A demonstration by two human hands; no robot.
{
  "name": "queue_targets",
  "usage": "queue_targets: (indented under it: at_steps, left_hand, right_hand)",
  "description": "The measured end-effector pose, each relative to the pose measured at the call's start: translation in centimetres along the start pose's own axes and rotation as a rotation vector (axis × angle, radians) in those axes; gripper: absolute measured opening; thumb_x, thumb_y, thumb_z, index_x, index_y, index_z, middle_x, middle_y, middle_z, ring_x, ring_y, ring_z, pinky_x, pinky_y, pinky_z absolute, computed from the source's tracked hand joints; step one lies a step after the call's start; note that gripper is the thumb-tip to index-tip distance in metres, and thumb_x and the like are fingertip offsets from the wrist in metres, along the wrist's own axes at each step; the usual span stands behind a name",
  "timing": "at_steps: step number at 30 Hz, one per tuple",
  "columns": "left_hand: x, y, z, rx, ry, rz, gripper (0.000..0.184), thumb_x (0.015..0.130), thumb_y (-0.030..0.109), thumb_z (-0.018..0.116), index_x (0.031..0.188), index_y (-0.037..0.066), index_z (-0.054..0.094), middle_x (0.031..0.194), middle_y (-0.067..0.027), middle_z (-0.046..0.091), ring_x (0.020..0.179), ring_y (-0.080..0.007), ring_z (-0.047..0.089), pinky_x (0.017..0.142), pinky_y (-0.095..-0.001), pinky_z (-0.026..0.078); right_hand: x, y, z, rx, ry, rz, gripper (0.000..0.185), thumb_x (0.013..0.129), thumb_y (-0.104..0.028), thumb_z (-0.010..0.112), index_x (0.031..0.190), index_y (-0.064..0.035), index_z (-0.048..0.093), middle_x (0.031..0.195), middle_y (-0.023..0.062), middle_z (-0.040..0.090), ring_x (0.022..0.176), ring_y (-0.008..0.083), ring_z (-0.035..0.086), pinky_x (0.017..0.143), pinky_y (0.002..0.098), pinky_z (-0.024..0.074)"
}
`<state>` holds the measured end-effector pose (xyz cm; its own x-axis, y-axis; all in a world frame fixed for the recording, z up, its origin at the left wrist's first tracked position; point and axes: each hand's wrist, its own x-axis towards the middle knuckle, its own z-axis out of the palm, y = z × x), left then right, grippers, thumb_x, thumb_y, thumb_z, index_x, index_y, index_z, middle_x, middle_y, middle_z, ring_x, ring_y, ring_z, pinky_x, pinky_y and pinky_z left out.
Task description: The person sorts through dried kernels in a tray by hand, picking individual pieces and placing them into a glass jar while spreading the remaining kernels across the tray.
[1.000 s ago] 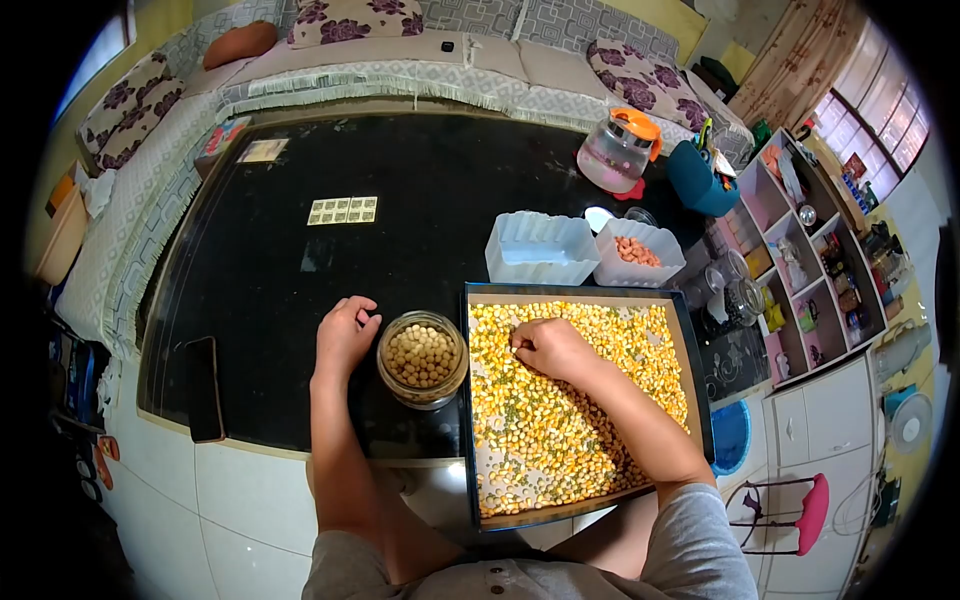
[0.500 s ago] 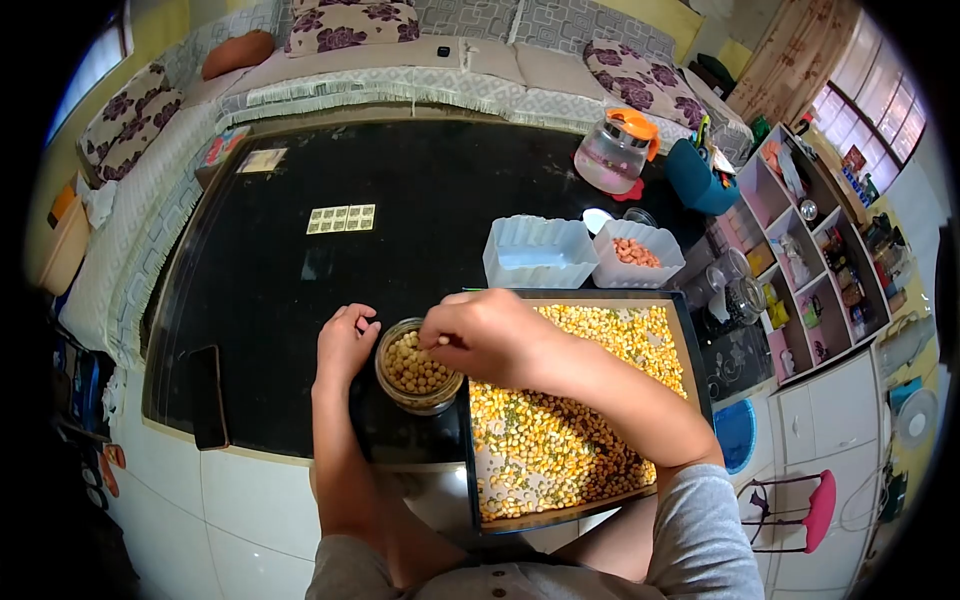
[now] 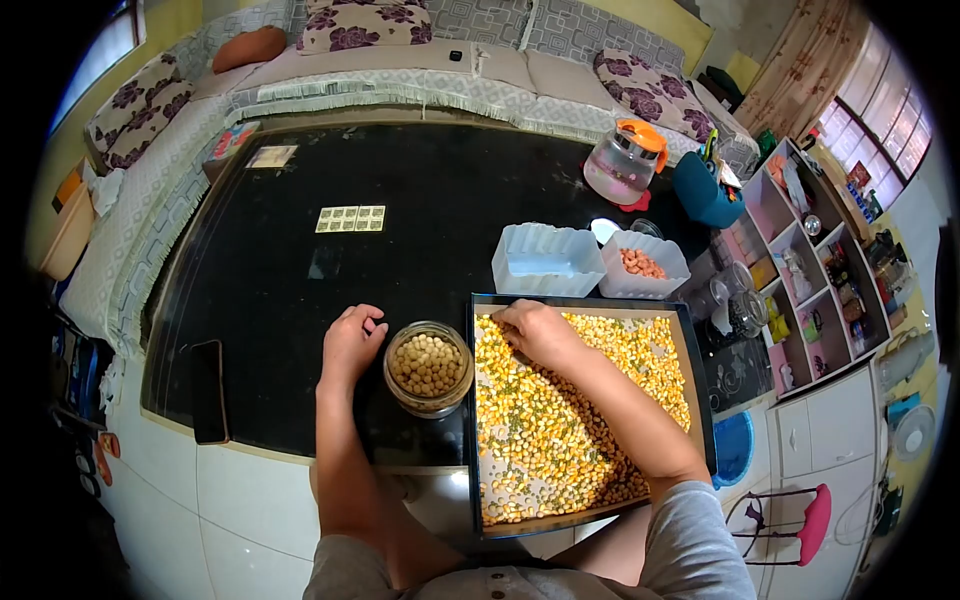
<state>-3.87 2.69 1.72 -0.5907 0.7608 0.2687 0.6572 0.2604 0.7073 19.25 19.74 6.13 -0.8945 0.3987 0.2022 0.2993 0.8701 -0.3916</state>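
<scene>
My right hand reaches into the upper left of a shallow black-edged tray. Its fingers are drawn together and point down among yellow corn kernels; whatever is between the fingertips is hidden. Small green beans are scattered among the kernels. Left of the tray stands an uncovered glass jar, partly filled with round pale beans. Just left of the jar, my left hand rests on the black table, fingers loosely bent, thumb apart, holding nothing.
Behind the tray are a translucent plastic container and a smaller one with reddish nuts. A glass pitcher with an orange lid stands farther back. A phone lies near the left table edge, and a printed card sheet lies mid-table.
My right hand has moved from above the jar, where it pinched a pale bean, rightward to the kernels in the tray. My left hand stays beside the jar. The view has shifted slightly.
</scene>
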Motion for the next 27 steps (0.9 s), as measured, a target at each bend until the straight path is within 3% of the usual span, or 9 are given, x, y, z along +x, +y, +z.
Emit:
queue_targets:
  at_steps: [3,4,8,17,27]
  left_hand:
    - [0.0,0.0,0.0,0.0,-0.001,0.008,0.015,0.072,0.01,0.067,0.086,0.007,0.062,0.07,-0.0052,0.055,0.057,-0.0195,0.054,0.056,-0.0316,0.045]
    - [0.0,-0.1,0.1,-0.003,0.003,0.017,0.015,0.072,0.01,0.067,0.086,0.007,0.062,0.07,-0.0052,0.055,0.057,-0.0194,0.054,0.056,-0.0316,0.045]
    - [0.0,0.0,0.0,0.005,-0.005,0.009,0.015,0.072,0.01,0.067,0.086,0.007,0.062,0.07,-0.0052,0.055,0.057,-0.0194,0.054,0.056,-0.0316,0.045]
    - [0.0,0.1,-0.1,0.003,-0.009,0.001,0.015,0.072,0.01,0.067,0.086,0.007,0.061,0.07,-0.0052,0.055,0.058,-0.0199,0.055,0.056,-0.0318,0.045]
    - [-0.1,0.1,0.0,0.004,-0.009,0.002,0.015,0.072,0.01,0.067,0.086,0.007,0.061,0.07,-0.0052,0.054,0.058,-0.0199,0.055,0.056,-0.0321,0.045]
  right_hand:
    - [-0.3,0.7,0.8,-0.059,-0.045,-0.032,0.018,0.073,-0.004,0.062,0.091,-0.0025,0.065,0.094,0.0142,0.06,0.085,0.0315,0.059,0.078,0.0373,0.0481]
    - [-0.5,0.8,1.0,-0.052,-0.006,-0.028,0.01,0.074,-0.005,0.059,0.083,-0.0033,0.064,0.084,0.0149,0.059,0.08,0.0317,0.06,0.073,0.0394,0.0485]
    - [-1.1,1.3,0.6,-0.037,0.001,-0.043,0.008,0.074,-0.006,0.06,0.08,-0.0042,0.063,0.08,0.0149,0.06,0.079,0.0317,0.06,0.072,0.0394,0.0485]
    - [-1.3,0.2,-1.8,0.137,0.043,0.192,0.011,0.077,-0.014,0.062,0.082,-0.0038,0.063,0.08,0.0126,0.065,0.073,0.0306,0.062,0.069,0.038,0.0496]
    - [0.5,0.0,1.7,-0.049,0.118,-0.042,0.009,0.078,-0.009,0.055,0.073,-0.0034,0.058,0.074,0.0159,0.056,0.071,0.0339,0.059,0.066,0.042,0.0482]
